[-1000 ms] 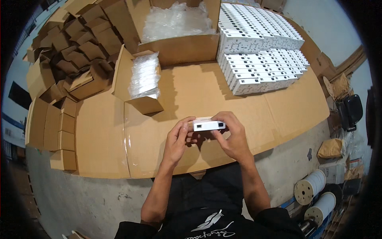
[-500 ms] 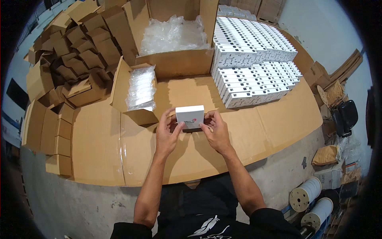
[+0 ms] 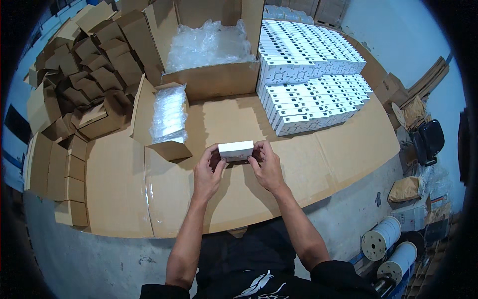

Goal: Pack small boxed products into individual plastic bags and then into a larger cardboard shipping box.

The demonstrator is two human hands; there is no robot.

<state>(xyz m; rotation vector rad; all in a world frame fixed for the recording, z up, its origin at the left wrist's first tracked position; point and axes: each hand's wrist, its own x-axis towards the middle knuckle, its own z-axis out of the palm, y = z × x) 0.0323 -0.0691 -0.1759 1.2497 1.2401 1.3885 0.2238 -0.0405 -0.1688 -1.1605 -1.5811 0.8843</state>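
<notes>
A small white box (image 3: 235, 149) is held between both hands above the cardboard-covered table (image 3: 343, 154). My left hand (image 3: 208, 172) grips its left end and my right hand (image 3: 268, 167) grips its right end. An open cardboard carton (image 3: 164, 144) with plastic-wrapped white items (image 3: 168, 113) stands just to the left of my hands. Stacked rows of finished white boxes (image 3: 311, 84) lie at the far right of the table.
A large open carton (image 3: 219, 82) full of clear plastic bags (image 3: 208, 42) stands at the back. Several empty brown cartons (image 3: 84, 74) are piled at the left. Spools (image 3: 381, 239) and bags sit on the floor at the right.
Both hands with the white box moved away from my body toward the table's middle, then stayed about there. The box now shows its flat top face.
</notes>
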